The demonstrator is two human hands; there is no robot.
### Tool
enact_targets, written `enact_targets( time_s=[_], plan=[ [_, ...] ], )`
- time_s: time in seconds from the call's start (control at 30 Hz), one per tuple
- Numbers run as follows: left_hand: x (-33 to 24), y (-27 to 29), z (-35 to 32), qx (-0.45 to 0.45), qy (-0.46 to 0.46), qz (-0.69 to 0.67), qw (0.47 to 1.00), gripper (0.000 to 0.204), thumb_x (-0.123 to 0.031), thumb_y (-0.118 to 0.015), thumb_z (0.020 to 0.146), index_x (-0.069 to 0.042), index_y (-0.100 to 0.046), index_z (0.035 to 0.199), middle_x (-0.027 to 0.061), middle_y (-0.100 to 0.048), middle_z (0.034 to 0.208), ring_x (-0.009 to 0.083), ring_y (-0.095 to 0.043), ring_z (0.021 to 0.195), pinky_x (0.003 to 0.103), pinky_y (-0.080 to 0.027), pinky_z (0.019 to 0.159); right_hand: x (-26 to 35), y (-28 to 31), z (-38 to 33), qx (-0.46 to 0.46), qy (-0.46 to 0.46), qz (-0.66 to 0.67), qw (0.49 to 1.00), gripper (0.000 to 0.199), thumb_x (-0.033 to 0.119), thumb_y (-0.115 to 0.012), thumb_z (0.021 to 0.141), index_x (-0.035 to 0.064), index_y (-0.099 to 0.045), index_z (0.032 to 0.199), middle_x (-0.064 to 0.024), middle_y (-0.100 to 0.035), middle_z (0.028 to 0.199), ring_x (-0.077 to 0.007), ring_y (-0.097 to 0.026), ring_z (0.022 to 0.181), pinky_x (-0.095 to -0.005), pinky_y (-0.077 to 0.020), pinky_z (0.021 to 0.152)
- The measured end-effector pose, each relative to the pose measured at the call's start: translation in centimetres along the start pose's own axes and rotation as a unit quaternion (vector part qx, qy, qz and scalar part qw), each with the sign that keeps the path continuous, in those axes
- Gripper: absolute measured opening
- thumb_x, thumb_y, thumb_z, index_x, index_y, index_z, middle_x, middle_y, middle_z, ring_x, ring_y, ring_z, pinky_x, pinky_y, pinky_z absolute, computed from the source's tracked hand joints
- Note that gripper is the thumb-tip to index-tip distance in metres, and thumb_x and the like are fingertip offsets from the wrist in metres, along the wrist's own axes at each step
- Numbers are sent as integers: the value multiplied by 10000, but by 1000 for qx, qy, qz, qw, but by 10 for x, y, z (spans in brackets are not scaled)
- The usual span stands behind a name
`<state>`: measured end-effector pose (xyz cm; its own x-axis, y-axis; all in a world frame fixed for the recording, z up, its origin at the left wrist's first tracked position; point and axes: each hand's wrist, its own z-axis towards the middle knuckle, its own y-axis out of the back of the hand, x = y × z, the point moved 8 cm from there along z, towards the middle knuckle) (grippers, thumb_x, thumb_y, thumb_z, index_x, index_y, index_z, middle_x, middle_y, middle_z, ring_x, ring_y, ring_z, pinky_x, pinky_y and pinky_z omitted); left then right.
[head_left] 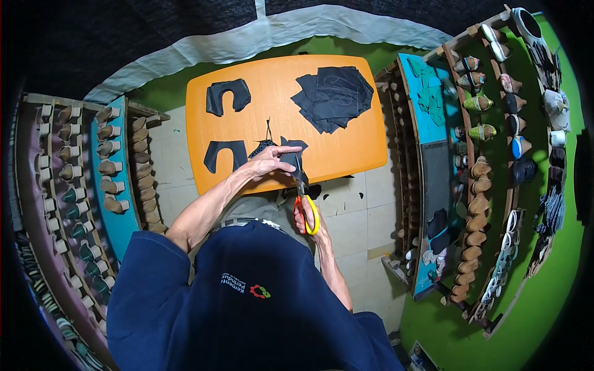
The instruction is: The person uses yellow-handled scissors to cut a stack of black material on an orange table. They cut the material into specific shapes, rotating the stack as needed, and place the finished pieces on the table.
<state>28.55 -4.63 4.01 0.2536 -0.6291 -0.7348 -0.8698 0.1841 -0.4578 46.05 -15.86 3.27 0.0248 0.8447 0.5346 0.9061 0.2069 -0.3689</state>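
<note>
1. Two cut black shapes (227, 96) lie flat on the orange board (278, 80), and one pile of black pieces (334, 98).
2. The left hand (267, 162) pinches one dark, floppy black piece (288, 159) at the board's near edge.
3. The right hand (303, 216) grips one pair of scissors (304, 201) with orange and yellow handles, blades on the piece.

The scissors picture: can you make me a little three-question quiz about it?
1. True or false: the scissors have orange and yellow handles.
2. Which hand holds the dark piece being cut: left or right?
3. What colour is the board under the cut pieces: A blue, B orange, C white?

Key: 1 true. 2 left. 3 B.
</note>
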Motion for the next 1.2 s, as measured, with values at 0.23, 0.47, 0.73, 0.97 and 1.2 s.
enact_targets(
  time_s=[0.23,0.47,0.73,0.97,1.2],
  plan=[
    [1,2,3,-35,-33,-76,996,629,18,-722,856,-18,-508,1446,78,-697,1166,131,-676,995,254,-512,967,7,-4,-3,-26,18,-12,999,536,580,-538,987,70,-522,824,19,-426,551,-81,-390,398,-243,-328,363],
    [-3,1,-1,-55,-35,-76,995,624,16,-730,859,-1,-506,1441,57,-711,1082,112,-680,943,237,-513,921,-2,-2,3,-61,1,-1,998,518,555,-564,981,72,-534,794,18,-412,539,-84,-369,381,-253,-315,348],
    [0,-1,-4,-82,-45,-93,991,643,4,-743,847,-22,-510,1445,69,-713,1066,116,-698,906,229,-540,878,0,-4,2,-79,20,-4,997,523,555,-600,963,72,-543,770,15,-439,538,-84,-397,389,-251,-325,352],
    [1,7,-4,-111,-77,-83,987,603,-14,-742,865,-20,-526,1428,75,-736,986,109,-702,860,227,-557,834,7,-8,1,-92,29,-42,994,517,552,-627,949,78,-552,754,15,-469,543,-82,-436,401,-245,-343,356],
    [3,-2,-10,-87,-45,-101,990,673,51,-725,849,-45,-482,1469,68,-707,1056,111,-695,905,231,-552,875,5,-9,13,-84,-9,-49,995,530,578,-610,951,71,-550,809,22,-461,550,-72,-433,421,-240,-370,390]
  ],
)
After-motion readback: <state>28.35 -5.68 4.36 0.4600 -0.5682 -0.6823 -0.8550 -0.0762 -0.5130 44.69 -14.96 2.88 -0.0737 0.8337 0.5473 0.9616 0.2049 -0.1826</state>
